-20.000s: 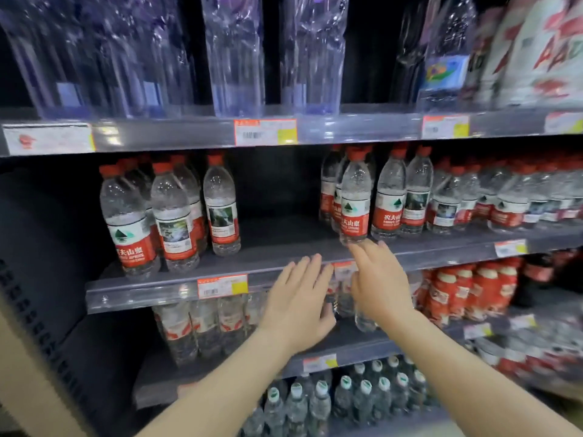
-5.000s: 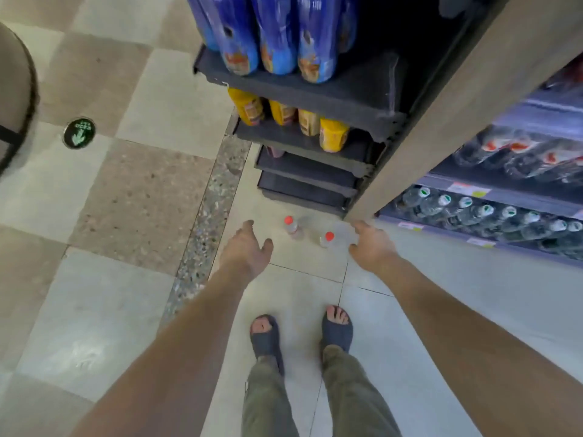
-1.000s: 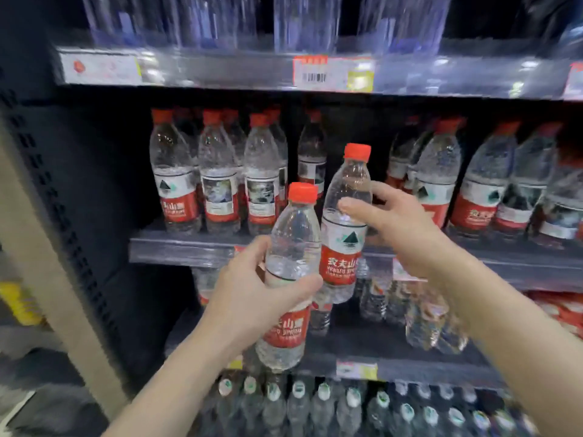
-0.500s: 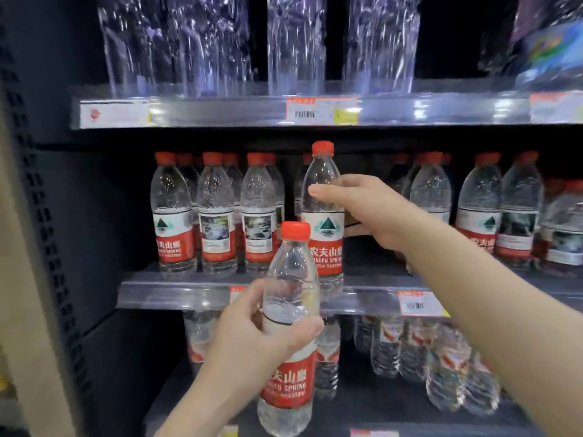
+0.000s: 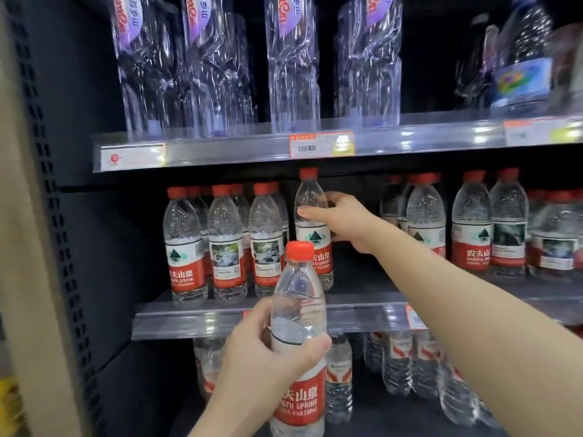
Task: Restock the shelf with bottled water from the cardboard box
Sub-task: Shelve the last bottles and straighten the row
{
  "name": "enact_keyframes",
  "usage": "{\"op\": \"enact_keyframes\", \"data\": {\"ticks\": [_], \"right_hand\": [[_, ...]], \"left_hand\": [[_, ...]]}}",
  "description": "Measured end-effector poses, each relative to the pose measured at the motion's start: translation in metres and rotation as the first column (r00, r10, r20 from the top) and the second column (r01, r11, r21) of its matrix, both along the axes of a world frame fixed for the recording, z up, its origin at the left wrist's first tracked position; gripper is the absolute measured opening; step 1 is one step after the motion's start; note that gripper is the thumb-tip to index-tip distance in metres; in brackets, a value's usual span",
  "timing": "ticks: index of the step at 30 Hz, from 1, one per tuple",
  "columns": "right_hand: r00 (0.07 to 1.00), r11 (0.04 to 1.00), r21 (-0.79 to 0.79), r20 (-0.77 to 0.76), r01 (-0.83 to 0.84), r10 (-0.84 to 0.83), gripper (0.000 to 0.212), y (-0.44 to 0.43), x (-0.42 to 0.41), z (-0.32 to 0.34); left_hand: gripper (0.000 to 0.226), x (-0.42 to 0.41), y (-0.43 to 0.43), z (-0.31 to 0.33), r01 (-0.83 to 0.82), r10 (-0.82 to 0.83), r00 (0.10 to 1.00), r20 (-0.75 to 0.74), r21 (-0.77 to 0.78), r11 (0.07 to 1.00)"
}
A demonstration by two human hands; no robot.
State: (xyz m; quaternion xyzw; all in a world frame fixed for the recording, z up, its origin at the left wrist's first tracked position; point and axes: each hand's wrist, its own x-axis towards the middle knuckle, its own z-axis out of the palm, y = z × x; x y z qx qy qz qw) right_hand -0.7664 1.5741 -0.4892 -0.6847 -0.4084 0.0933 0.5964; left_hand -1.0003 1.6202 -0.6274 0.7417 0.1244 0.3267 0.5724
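Gripping one bottle (image 5: 313, 234) beside shelved bottles (image 5: 225, 247), right hand (image 5: 342, 220) closed, left hand (image 5: 265, 357) clasping another (image 5: 298, 335).

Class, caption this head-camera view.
Right hand sets red-capped clear plastic water bottle on middle shelf; left hand holds another.

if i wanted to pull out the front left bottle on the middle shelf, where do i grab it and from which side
Grip the front left bottle around its clear shoulder above the label, coming straight in from the open front. It stands upright at the shelf edge, with a neighbour close on its right and bottles behind, so a side approach looks cramped. Both hands are full now, so one would need to set its bottle down first.
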Motion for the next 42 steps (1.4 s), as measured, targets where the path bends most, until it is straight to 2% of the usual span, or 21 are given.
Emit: {"op": "enact_keyframes", "data": {"ticks": [3,8,13,18,25,32,35,37,39,42], "right_hand": [[1.0,1.0,-0.002,-0.016,0.0,0.0,0.032,0.007,0.007,-0.012],[0.998,0.999,0.012,-0.04,0.038,-0.038,0.024,0.016,0.025,-0.021],[0.998,0.998,-0.015,-0.023,0.054,-0.054,0.042,0.03,0.037,-0.022],[0.998,0.998,-0.009,0.0,0.066,-0.066,0.03,0.035,0.045,-0.023],[0.997,0.996,-0.047,0.044,0.073,-0.071,0.053,0.035,0.052,-0.021],[0.989,0.989,0.018,0.0,0.15,-0.15,0.063,0.04,0.049,-0.029],[0.977,0.976,-0.03,-0.005,0.213,-0.214,0.09,0.033,0.044,-0.032],[0.967,0.967,-0.013,0.0,0.255,-0.255,0.096,0.023,0.038,-0.031],[0.966,0.965,0.048,-0.002,0.259,-0.26,0.084,0.006,0.027,-0.028],[0.991,0.988,0.089,-0.04,0.128,-0.125,0.044,-0.028,0.005,-0.024]], "left_hand": [[0.055,-0.002,0.0,0.004,0.012,-0.013,1.0,0.012,0.029,1.0],[0.053,-0.002,0.001,0.004,0.023,-0.024,1.0,0.01,0.039,0.999],[0.052,0.003,0.005,0.0,-0.001,0.0,1.0,0.017,0.049,0.999],[0.061,0.008,0.009,0.003,-0.011,0.011,1.0,0.012,0.054,0.998],[0.068,0.016,0.008,0.011,-0.022,0.019,0.999,0.032,0.083,0.996],[0.066,0.021,0.007,0.014,-0.067,0.061,0.997,0.055,0.113,0.991],[0.066,0.025,0.005,0.017,-0.083,0.075,0.994,0.073,0.113,0.99],[0.065,0.027,0.003,0.021,-0.087,0.077,0.993,0.084,0.123,0.989],[0.064,0.029,0.001,0.029,-0.085,0.073,0.992,0.102,0.126,0.988],[0.058,0.033,-0.001,0.048,-0.077,0.061,0.991,0.118,0.136,0.988]]}}
